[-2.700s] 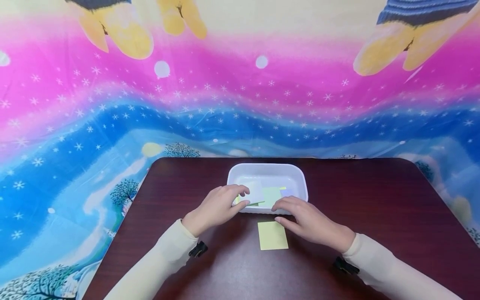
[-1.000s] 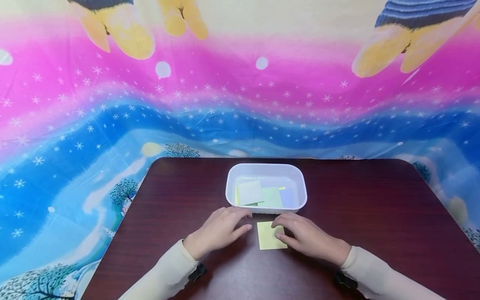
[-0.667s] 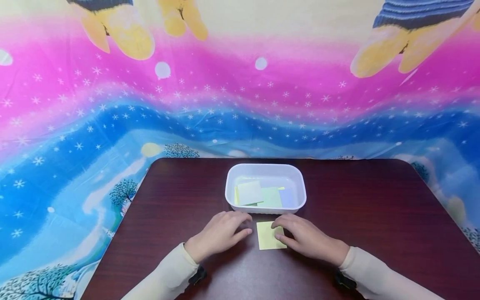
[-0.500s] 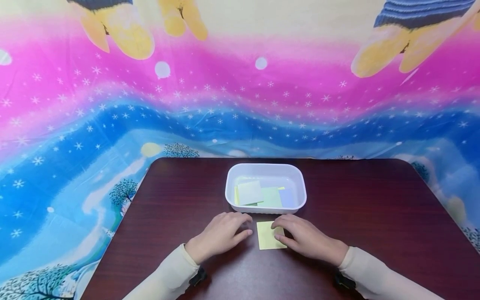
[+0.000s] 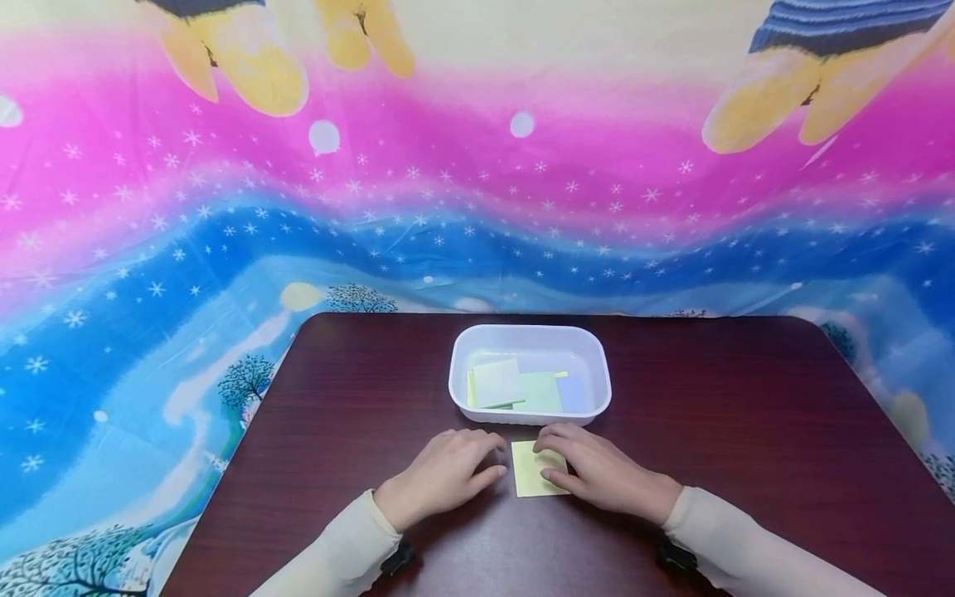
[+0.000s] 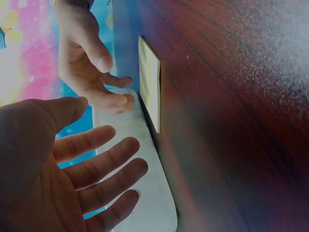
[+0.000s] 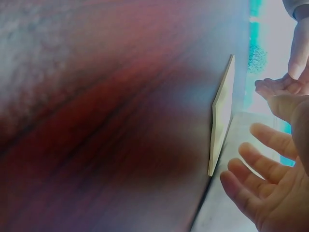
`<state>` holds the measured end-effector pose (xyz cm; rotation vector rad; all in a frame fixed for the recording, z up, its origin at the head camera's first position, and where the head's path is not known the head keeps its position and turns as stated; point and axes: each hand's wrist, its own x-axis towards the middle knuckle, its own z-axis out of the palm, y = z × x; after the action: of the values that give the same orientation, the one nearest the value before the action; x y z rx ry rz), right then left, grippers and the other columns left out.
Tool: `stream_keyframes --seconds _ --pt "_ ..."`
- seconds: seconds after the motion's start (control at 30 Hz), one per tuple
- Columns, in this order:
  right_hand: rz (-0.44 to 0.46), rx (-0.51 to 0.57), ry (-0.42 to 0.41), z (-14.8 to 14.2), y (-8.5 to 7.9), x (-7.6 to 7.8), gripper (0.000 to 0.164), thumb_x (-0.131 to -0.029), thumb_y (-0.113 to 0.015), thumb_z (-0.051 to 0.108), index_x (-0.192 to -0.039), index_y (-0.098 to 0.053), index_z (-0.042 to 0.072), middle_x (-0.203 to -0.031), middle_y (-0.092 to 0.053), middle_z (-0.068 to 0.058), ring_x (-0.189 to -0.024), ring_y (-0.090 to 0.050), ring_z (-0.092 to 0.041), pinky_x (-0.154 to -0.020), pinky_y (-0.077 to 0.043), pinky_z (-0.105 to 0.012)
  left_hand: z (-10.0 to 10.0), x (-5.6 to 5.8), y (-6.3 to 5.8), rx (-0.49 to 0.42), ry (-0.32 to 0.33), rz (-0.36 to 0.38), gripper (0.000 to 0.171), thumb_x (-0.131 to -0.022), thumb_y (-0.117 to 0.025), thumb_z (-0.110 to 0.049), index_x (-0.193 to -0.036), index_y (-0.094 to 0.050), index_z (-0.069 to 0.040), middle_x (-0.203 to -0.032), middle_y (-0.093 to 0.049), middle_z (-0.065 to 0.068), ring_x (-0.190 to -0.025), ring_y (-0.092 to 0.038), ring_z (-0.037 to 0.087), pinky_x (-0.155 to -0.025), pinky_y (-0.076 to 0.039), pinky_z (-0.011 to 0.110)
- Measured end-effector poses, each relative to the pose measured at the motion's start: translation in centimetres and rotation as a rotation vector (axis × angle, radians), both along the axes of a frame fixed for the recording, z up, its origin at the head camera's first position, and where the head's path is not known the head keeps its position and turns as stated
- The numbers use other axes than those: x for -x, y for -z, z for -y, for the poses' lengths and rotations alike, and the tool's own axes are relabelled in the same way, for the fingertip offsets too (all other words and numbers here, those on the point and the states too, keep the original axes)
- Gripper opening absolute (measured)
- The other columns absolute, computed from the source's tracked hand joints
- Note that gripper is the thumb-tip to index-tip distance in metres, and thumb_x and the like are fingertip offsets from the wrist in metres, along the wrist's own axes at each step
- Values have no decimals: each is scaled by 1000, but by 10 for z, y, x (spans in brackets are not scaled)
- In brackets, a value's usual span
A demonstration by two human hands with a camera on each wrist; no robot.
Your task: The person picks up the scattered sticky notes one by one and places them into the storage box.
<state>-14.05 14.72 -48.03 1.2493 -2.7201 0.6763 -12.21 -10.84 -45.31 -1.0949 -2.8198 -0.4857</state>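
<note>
A yellow pad of sticky notes [image 5: 528, 468] lies flat on the dark table in front of the white plastic basin. My right hand [image 5: 608, 468] hovers over the pad's right side, fingers loosely bent and apart, hiding part of it. To the left of the pad is my left hand [image 5: 445, 473], also relaxed and holding nothing. In the left wrist view, the pad [image 6: 149, 84] shows its thin stacked edge beyond the spread fingers [image 6: 104, 169]. The right wrist view shows a gap between the pad [image 7: 223, 116] and the right hand's fingers [image 7: 258, 166].
The white basin [image 5: 457, 356] stands just beyond the hands. Inside it are a pale whitish pad [image 5: 498, 383], a light green one [image 5: 539, 391] and a lavender one [image 5: 571, 393], with yellow edges showing. A printed curtain [image 5: 477, 166] hangs behind the table [image 5: 716, 398].
Both hands have drawn back from the basin's near rim to the yellow pad. Over the last half second they have shifted slightly toward each other. The pad has stayed in place.
</note>
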Motion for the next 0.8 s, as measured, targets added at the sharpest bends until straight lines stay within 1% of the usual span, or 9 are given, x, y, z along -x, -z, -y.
stream_keyframes --seconds 0.17,0.3,0.53,0.7,0.8 --pt "-2 -18 -10 2 0 2 30 -84 -65 32 -110 -63 15 -110 -56 7 -104 -51 -7 -89 -45 -32 -1 0 0 -6 3 0 28 -91 -55 -38 -109 -64 -18 -94 -66 -5 -85 -59 7 -75 -47 32" --pt "0 -38 -9 4 0 3 38 -84 -65 34 -116 -61 13 -115 -57 5 -109 -51 -9 -92 -44 -34 -1 0 -1 -7 4 -5 29 -91 -56 -38 -110 -64 -18 -94 -66 -5 -85 -59 7 -75 -48 32" --pt "46 -70 -7 7 2 4 52 -83 -66 38 -128 -54 15 -123 -54 6 -113 -48 -8 -93 -43 -34 -3 0 4 2 24 3 28 -91 -56 -37 -109 -63 -17 -90 -65 -6 -80 -58 6 -72 -48 30" --pt "64 -88 -19 9 4 3 57 -82 -67 38 -131 -53 13 -126 -52 1 -115 -48 -11 -94 -42 -36 -3 -1 5 1 28 -5 27 -90 -57 -36 -108 -63 -17 -88 -65 -7 -78 -57 6 -71 -47 29" --pt "58 -99 -20 9 5 3 59 -81 -68 38 -131 -52 12 -127 -52 0 -115 -48 -12 -94 -43 -36 -2 -2 5 3 30 -7 26 -90 -57 -36 -107 -63 -17 -88 -65 -7 -78 -58 6 -70 -47 29"
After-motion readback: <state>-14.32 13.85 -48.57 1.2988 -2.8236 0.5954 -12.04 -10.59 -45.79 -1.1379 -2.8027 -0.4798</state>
